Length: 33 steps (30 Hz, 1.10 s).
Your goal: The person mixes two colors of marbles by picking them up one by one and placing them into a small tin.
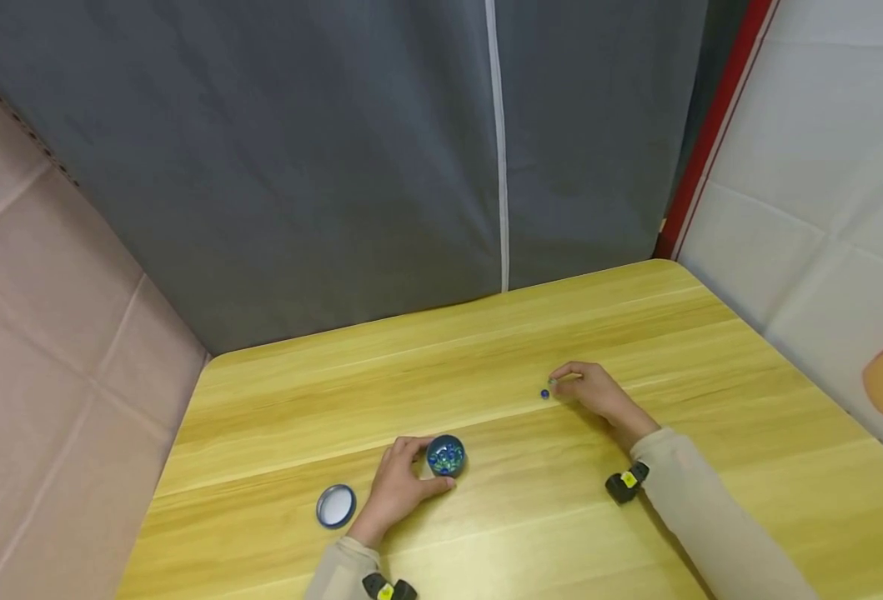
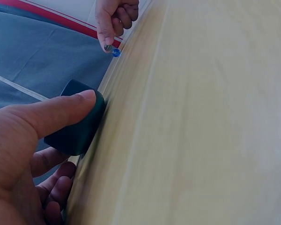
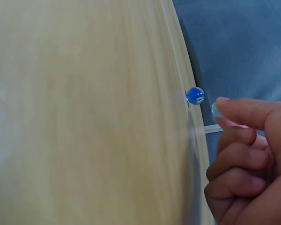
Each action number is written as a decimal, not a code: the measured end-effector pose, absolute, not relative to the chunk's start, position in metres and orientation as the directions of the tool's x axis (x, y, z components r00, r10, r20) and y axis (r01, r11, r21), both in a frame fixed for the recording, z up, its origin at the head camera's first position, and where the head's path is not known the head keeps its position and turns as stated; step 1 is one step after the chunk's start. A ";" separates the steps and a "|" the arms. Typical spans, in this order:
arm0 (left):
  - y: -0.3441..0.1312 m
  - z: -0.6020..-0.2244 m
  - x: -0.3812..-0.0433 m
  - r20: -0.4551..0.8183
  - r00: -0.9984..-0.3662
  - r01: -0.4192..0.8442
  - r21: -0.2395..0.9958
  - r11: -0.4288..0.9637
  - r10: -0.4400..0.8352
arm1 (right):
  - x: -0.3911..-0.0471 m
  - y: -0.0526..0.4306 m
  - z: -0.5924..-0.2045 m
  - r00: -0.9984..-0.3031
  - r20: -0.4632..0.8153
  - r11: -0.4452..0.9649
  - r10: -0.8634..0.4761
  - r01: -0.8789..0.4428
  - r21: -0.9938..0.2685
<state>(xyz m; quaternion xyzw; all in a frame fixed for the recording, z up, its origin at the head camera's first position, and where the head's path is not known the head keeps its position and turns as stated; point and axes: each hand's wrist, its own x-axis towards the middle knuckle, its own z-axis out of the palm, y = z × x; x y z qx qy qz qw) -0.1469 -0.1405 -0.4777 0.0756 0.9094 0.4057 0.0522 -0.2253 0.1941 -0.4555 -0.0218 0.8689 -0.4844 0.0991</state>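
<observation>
My left hand [image 1: 402, 482] grips a small dark blue-green round tin [image 1: 446, 456], thumb on the near side and fingers on the far side. Several blue and greenish glass marbles show inside the tin from above. Out to the right, my right hand [image 1: 593, 390] pinches a pale greenish, clear marble [image 3: 216, 111] between thumb and index finger, the other fingers curled in. A blue marble [image 3: 195, 95] sits on the table right beside those fingertips. In the left wrist view the tin [image 2: 77, 119] stands upright on the table under my thumb.
A round lid [image 1: 335, 506] with a blue rim and pale inside lies left of my left hand. The wooden table [image 1: 321, 392] has rounded far corners. A grey curtain [image 1: 336, 167] hangs behind it, with light cloth walls on both sides.
</observation>
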 end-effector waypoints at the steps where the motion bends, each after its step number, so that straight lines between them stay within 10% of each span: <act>1: -0.141 -0.478 -0.147 -0.034 -0.983 0.095 0.745 0.660 0.180 | -0.225 0.193 -0.455 -0.980 -0.148 0.532 -0.132 0.056 -0.845; 33: -0.140 -0.474 -0.151 -0.040 -0.981 0.096 0.743 0.663 0.187 | -0.206 0.099 -0.439 -0.949 -0.079 0.492 -0.306 -0.086 -0.867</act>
